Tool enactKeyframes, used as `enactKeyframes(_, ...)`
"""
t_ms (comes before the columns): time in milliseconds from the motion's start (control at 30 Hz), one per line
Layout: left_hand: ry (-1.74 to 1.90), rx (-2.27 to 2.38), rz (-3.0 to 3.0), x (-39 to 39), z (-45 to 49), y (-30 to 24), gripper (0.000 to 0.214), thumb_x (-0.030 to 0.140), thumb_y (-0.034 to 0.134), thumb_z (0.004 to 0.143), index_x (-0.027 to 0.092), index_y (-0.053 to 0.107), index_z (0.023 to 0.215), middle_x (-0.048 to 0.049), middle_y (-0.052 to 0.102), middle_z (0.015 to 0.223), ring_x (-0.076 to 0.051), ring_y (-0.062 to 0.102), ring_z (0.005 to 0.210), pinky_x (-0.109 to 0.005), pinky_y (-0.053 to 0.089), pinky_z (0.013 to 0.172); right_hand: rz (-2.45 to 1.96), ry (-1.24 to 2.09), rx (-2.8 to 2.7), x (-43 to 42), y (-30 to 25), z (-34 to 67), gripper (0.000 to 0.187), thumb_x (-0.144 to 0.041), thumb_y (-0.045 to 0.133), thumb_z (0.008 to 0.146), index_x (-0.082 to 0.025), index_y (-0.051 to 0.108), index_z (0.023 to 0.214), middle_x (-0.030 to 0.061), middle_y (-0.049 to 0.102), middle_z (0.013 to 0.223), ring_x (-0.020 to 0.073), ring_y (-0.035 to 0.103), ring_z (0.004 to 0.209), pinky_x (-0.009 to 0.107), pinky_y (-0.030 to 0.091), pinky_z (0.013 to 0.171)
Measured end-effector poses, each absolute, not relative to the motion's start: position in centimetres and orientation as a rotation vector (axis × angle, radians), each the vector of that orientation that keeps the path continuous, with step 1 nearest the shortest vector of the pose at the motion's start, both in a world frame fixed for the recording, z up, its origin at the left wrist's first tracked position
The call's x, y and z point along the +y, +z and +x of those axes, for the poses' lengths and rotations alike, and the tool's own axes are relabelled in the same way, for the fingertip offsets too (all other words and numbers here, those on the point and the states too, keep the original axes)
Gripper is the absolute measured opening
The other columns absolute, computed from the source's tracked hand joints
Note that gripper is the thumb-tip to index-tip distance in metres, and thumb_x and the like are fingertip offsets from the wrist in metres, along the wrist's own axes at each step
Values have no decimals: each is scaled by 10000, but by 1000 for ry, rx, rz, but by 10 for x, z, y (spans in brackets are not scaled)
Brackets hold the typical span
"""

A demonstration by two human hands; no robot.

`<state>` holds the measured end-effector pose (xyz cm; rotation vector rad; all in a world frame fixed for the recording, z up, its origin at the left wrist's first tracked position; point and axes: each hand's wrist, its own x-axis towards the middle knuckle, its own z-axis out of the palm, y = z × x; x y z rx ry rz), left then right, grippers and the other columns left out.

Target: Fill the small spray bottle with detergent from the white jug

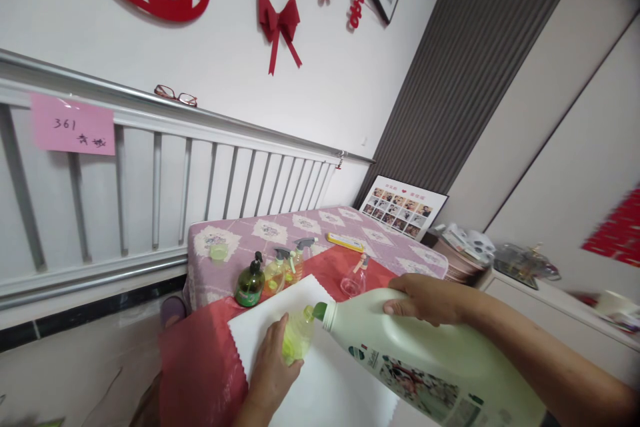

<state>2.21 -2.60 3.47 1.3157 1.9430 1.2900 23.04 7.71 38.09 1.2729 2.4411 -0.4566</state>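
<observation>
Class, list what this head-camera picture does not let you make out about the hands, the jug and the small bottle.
Head view:
- small bottle: lower part covered by the left hand; fill level unclear.
- white jug: base cut off by the bottom edge; label print blurred.
- green spout: any flow too small to see.
- right hand: fingertips hidden behind the white jug.

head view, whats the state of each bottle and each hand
big jug: tipped over, cap off, spout at the small bottle's mouth
small bottle: open, yellow-green inside
left hand: gripping the small bottle
right hand: gripping the big jug
pump bottle: upright, capped
clear spray bottle: looks empty
</observation>
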Motion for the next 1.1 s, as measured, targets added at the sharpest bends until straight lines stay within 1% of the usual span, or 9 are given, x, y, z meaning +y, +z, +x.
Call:
enactKeyframes(67,1293,1945,1313,-25,22,34,936,211,676,691,183,327,1559,-135,492,1596,-277,447,1498,-378,361,1275,1271,-473,2449,78,381,231,491,-692,588,845,-202,586,880,31,597,789,155,536,582,291,403,511)
enactKeyframes(133,1285,1950,1302,-25,22,34,940,200,681,690,231,328,1560,-120,491,1599,-262,447,1497,-351,365,1270,1280,-475,2447,78,380,231,498,-701,599,832,-205,591,874,31,604,793,153,537,576,288,405,504)
enactKeyframes(200,1280,1945,1300,-25,22,34,944,199,679,690,251,322,1562,-114,489,1603,-257,447,1497,-350,363,1270,1283,-474,2446,78,380,231,497,-705,609,823,-209,591,859,28,609,779,152,537,572,285,407,502)
enactKeyframes(333,1275,1941,1319,-26,22,36,946,230,661,685,167,317,1563,-148,482,1605,-286,438,1504,-391,350,1275,1287,-468,2449,77,381,229,477,-688,616,830,-212,594,855,24,606,759,155,535,568,285,398,504)
enactKeyframes(500,1278,1939,1319,-25,23,36,956,224,654,676,123,309,1562,-163,494,1588,-281,444,1494,-383,341,1274,1281,-453,2446,75,382,228,487,-688,605,837,-204,593,884,39,612,787,164,542,592,289,396,518)
enactKeyframes(767,1269,1930,1309,-27,22,38,951,229,645,678,147,306,1563,-154,489,1593,-274,447,1490,-376,338,1269,1267,-466,2457,76,382,229,476,-686,605,837,-211,585,851,40,613,783,158,538,572,283,378,491)
enactKeyframes(933,1258,1937,1316,-26,22,36,943,244,636,683,167,315,1567,-135,480,1604,-263,436,1500,-340,331,1268,1278,-455,2439,76,382,229,478,-682,593,841,-205,574,866,44,617,823,150,532,571,296,391,509)
enactKeyframes(1100,1265,1937,1317,-25,22,36,952,238,637,681,134,309,1568,-144,484,1596,-264,434,1499,-352,323,1276,1273,-441,2432,76,382,229,495,-702,578,836,-209,572,877,29,593,786,160,533,575,302,403,518)
